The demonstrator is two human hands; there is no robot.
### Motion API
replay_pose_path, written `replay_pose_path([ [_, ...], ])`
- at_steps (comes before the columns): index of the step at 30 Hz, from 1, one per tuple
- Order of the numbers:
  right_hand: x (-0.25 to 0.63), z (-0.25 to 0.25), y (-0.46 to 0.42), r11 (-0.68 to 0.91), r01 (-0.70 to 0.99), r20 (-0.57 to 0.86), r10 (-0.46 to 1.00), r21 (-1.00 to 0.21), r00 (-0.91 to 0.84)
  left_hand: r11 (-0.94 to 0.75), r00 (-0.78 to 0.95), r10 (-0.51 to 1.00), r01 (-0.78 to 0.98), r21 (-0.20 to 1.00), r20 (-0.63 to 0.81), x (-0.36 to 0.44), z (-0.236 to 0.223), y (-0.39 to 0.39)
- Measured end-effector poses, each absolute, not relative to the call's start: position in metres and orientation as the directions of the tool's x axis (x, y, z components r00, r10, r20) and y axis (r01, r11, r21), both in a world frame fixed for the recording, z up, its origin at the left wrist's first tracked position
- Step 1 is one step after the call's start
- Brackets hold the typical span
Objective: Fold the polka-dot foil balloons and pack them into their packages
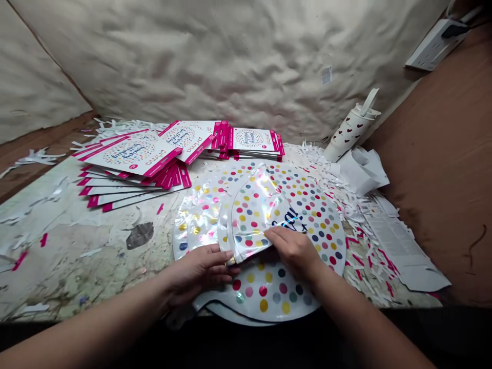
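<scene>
1. The left hand point(200, 274) lies open, its fingertips against the folded edge of a dotted foil balloon point(253, 215).
2. The right hand point(292, 251) is half closed, pinching the fold.
3. The balloon lies on a table point(77, 266), near stacked pink-edged packets point(130, 159).

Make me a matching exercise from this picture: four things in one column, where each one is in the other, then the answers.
Things:
1. polka-dot foil balloon
2. pink-edged Happy Birthday packets
3. heart-patterned white bottle
4. power strip

Places:
A. top of the brown board
B. under the left hand and right hand
C. among paper shreds, back right of the table
D. in piles, back left of the table

Pairs: 1B, 2D, 3C, 4A
</scene>
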State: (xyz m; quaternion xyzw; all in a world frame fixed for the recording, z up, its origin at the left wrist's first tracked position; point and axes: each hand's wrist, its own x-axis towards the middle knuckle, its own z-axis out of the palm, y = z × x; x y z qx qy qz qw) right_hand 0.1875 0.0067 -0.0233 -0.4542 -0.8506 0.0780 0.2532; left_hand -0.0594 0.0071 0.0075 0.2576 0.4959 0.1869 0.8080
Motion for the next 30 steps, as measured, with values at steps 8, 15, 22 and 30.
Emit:
replay_pose_path([
  [8,0.170,-0.019,0.000,0.613,0.542,0.237,0.759,-0.574,-0.607,0.821,0.354,0.534,-0.002,0.571,-0.767,-0.051,0.003,0.003],
  [15,0.158,-0.026,0.002,0.455,0.425,0.399,0.890,-0.782,-0.220,0.791,0.312,0.576,0.021,0.611,-0.756,-0.048,0.000,-0.001],
  [22,0.150,-0.041,-0.006,0.669,0.551,0.420,0.743,-0.498,-0.522,0.821,0.258,0.566,-0.083,0.566,-0.783,-0.054,0.005,0.003],
  [30,0.156,-0.040,-0.015,0.574,0.800,0.480,0.759,-0.173,-0.440,0.781,0.294,0.603,-0.026,0.625,-0.741,-0.038,0.013,-0.003],
])
